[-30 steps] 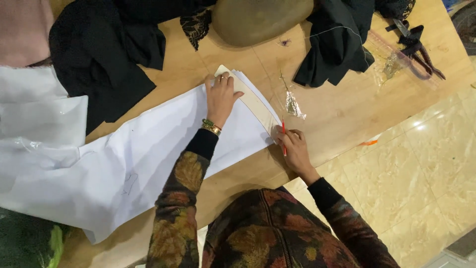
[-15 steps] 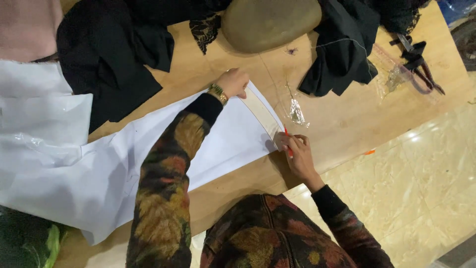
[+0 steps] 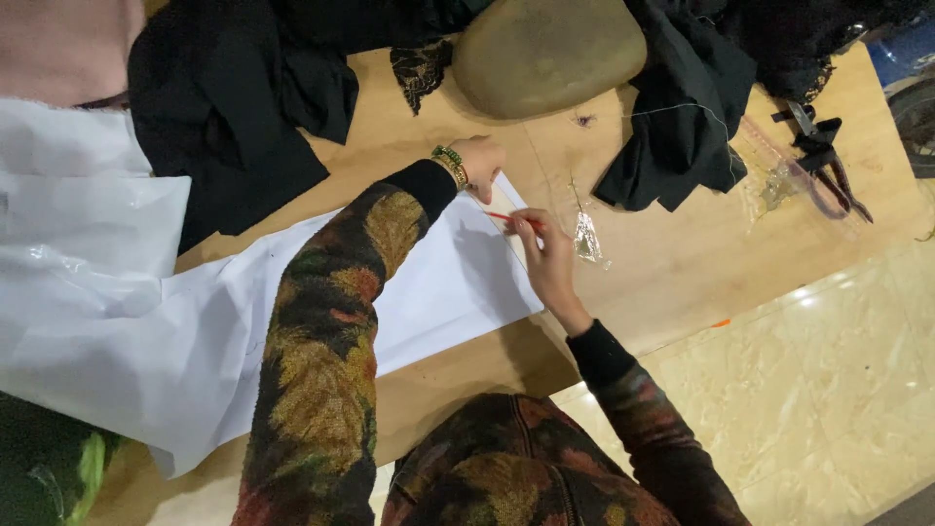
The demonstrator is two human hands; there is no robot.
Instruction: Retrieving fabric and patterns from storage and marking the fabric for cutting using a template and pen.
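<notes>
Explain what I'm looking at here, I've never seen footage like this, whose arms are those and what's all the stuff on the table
There is no machine here. The picture comes from a camera worn on a person's head, looking down, so the two arms in patterned sleeves are that person's own. The left hand, with a beaded bracelet at the wrist, presses down near the far corner of a large white paper sheet. The right hand pinches a thin red pencil in its grip, tip on the paper's edge. All this lies on a wooden table. Also on it: black fabric pieces, a big smooth stone, a small clear plastic packet, and black scissors at the far right. White plastic sheeting sits at the left.
</notes>
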